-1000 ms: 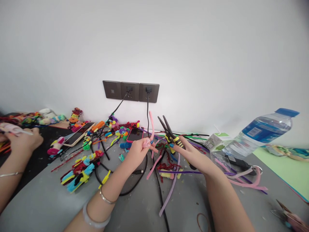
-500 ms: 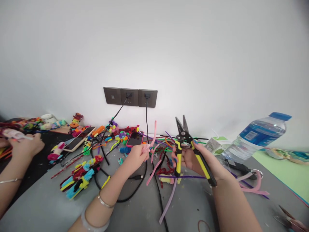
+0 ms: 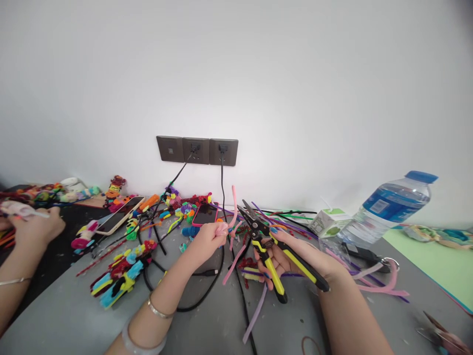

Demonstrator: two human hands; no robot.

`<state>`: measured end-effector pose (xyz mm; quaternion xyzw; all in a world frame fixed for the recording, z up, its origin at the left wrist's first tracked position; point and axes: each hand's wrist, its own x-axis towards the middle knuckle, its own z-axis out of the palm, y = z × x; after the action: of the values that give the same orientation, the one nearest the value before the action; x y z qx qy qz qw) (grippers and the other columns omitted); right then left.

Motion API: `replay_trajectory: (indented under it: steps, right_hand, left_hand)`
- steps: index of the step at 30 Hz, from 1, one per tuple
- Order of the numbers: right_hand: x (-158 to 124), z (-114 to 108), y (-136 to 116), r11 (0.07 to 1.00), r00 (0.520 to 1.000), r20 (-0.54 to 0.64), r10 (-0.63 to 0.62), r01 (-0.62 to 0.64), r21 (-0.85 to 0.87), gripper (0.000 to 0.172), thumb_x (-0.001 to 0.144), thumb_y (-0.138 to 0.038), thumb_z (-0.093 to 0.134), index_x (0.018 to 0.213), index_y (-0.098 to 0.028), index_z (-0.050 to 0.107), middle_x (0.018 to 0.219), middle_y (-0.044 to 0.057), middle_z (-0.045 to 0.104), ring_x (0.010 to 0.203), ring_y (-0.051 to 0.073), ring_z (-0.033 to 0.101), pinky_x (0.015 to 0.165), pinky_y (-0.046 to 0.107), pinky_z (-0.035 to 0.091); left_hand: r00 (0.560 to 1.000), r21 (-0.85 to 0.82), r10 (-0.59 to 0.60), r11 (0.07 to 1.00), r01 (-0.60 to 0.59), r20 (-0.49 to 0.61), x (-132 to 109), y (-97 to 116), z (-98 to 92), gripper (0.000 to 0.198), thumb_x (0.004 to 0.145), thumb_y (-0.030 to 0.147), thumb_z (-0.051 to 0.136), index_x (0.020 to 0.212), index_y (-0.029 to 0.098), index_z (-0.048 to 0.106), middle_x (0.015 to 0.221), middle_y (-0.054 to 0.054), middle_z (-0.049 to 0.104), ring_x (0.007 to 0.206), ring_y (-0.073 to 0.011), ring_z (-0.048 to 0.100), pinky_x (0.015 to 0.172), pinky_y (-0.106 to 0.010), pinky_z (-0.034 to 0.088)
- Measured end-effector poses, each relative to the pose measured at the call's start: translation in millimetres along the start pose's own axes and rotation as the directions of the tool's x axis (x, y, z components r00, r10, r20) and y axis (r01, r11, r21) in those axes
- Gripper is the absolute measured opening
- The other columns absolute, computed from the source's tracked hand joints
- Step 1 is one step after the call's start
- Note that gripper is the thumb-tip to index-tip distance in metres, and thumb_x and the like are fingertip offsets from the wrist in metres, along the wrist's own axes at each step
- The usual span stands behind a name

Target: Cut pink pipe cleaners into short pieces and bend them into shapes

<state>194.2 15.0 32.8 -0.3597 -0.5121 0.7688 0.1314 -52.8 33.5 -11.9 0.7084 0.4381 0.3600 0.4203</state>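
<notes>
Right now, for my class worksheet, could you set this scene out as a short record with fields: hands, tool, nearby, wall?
Left hand: pinching a pink fuzzy strip
Right hand: holding yellow-and-black pliers
Tool state: jaws apart
Right side: drink carton beside a blue-capped bottle
Far left: another person's hand
Wall: dark socket panel, two plugs in

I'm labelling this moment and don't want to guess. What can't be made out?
All in the head view:
Pink piece: the part inside the left hand, hidden by its fingers.
Right hand: palm partly hidden behind the pliers.
Bottle label: fine print too small to read.
Brown loop: cut off by the bottom edge.
Co-worker's arm: cut off by the left edge.
</notes>
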Motion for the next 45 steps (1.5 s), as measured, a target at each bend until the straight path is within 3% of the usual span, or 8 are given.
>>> replay_trajectory:
  steps: [5,13,18,23,29,33,37,45]
  right_hand:
    - [0,-3,3,0.999,0.997,0.071,-0.025,0.023,0.028,0.063,0.081,-0.076,0.039,0.088,-0.018,0.061,0.075,0.009,0.07,0.071,0.025,0.071,0.073,0.038,0.055]
    - [-4,-5,4,0.999,0.999,0.026,-0.045,0.045,0.025,0.061,0.08,-0.075,0.042,0.091,-0.017,0.06,0.075,0.01,0.07,0.069,0.027,0.071,0.072,0.042,0.056]
    - [-5,-7,5,0.994,0.995,0.067,-0.079,0.074,0.078,0.061,0.082,-0.074,0.042,0.091,-0.016,0.06,0.076,0.01,0.069,0.068,0.026,0.071,0.07,0.04,0.056]
    - [-3,-2,1,0.995,0.994,0.106,-0.04,0.03,0.092,0.059,0.081,-0.073,0.048,0.089,-0.016,0.062,0.073,0.008,0.069,0.068,0.025,0.071,0.071,0.039,0.056]
    - [-1,-1,-1,0.979,0.993,0.038,-0.111,0.103,0.174,0.055,0.082,-0.071,0.048,0.089,-0.019,0.066,0.074,0.009,0.071,0.071,0.027,0.072,0.074,0.041,0.056]
    - [0,-3,-5,0.967,0.99,-0.016,-0.143,0.144,0.209,0.053,0.084,-0.07,0.046,0.09,-0.021,0.066,0.074,0.011,0.072,0.074,0.028,0.071,0.071,0.041,0.057]
    - [3,-6,-5,0.96,0.986,-0.009,-0.167,0.165,0.225,0.054,0.082,-0.069,0.05,0.095,-0.019,0.064,0.077,0.011,0.071,0.075,0.028,0.071,0.069,0.04,0.057]
    - [15,-13,2,0.927,0.974,-0.064,-0.216,0.225,0.301,0.051,0.082,-0.065,0.06,0.096,-0.016,0.062,0.064,0.003,0.063,0.057,0.017,0.062,0.055,0.027,0.053]
  left_hand:
    - [0.999,0.052,0.039,0.998,-0.037,-0.025,0,-2,-0.1,0.032,0.082,0.026,0.047,0.064,0.022,0.021,0.062,0.005,0.026,0.059,-0.0107,0.025,0.055,-0.026,0.021]
    - [0.999,-0.07,-0.02,0.997,0.016,-0.048,2,9,-3.1,0.041,0.09,0.049,0.044,0.077,0.014,0.06,0.054,0.006,0.034,0.052,-0.0102,0.029,0.053,-0.027,0.024]
    - [0.998,-0.076,-0.014,0.997,0.009,-0.063,3,11,-4.6,0.047,0.09,0.055,0.044,0.075,0.015,0.062,0.051,0.005,0.036,0.05,-0.0111,0.03,0.056,-0.028,0.029]
    - [0.999,-0.043,-0.003,0.999,0.001,-0.039,1,7,-3.0,0.035,0.091,0.044,0.043,0.074,0.016,0.058,0.054,0.005,0.035,0.052,-0.0116,0.03,0.056,-0.027,0.027]
    - [0.999,0.151,0.036,0.988,-0.035,-0.006,-1,-1,-2.3,0.019,0.079,0.019,0.047,0.061,0.019,0.042,0.057,0.004,0.037,0.056,-0.0114,0.03,0.055,-0.025,0.023]
    - [0.999,0.323,0.023,0.946,-0.015,-0.022,0,-1,-4.9,0.014,0.076,0.013,0.047,0.069,0.017,0.058,0.062,0.002,0.055,0.057,-0.013,0.042,0.057,-0.025,0.027]
    - [1.0,0.398,0.003,0.918,0.008,-0.028,1,3,-7.3,0.029,0.077,0.011,0.046,0.092,0.017,0.071,0.074,-0.002,0.068,0.066,-0.0169,0.057,0.061,-0.024,0.034]
    - [0.999,0.496,-0.003,0.868,0.028,-0.05,1,7,-10.7,0.029,0.078,0.008,0.047,0.092,0.015,0.072,0.07,-0.002,0.069,0.064,-0.0165,0.059,0.059,-0.023,0.032]
